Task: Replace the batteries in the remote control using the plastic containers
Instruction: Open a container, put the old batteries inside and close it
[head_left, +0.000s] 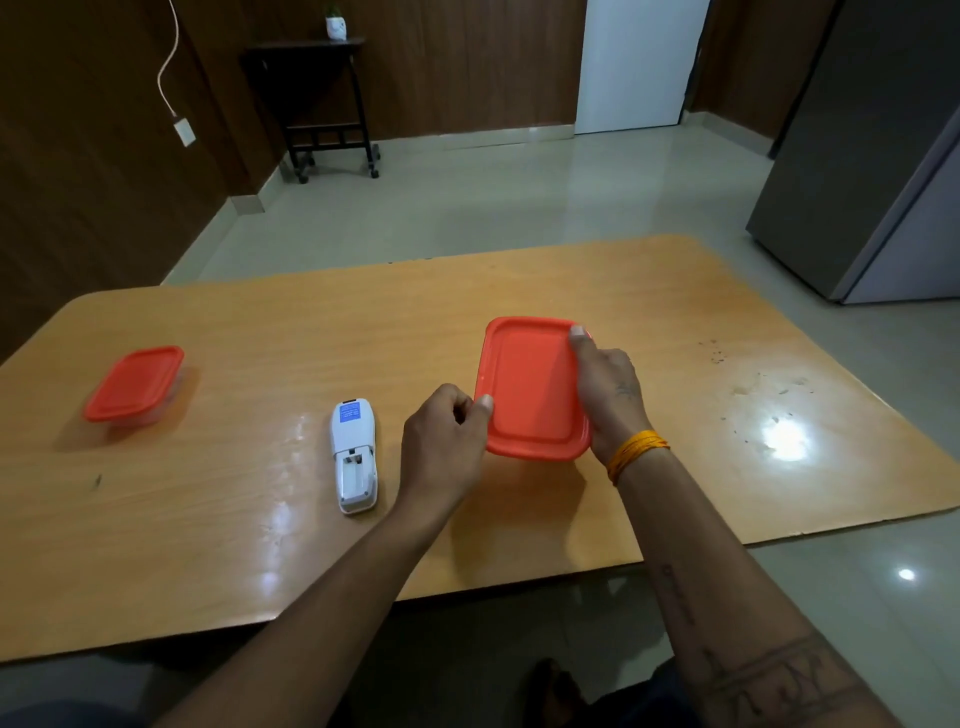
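A plastic container with a red lid (530, 387) sits on the wooden table (701, 467), right of centre. My left hand (447, 436) grips the lid's left edge with thumb and fingers. My right hand (610, 395) clasps the container's right side, a fingertip on the lid's far right corner. A white remote control (354, 457) lies face down just left of my left hand; its battery cover is off and the compartment looks empty. A second, smaller container with a red lid (134, 384) stands closed at the table's far left.
The table's near edge runs diagonally below my forearms. A grey refrigerator (872, 156) stands to the right beyond the table. A dark wheeled stand (327, 104) with a small plant is against the back wall.
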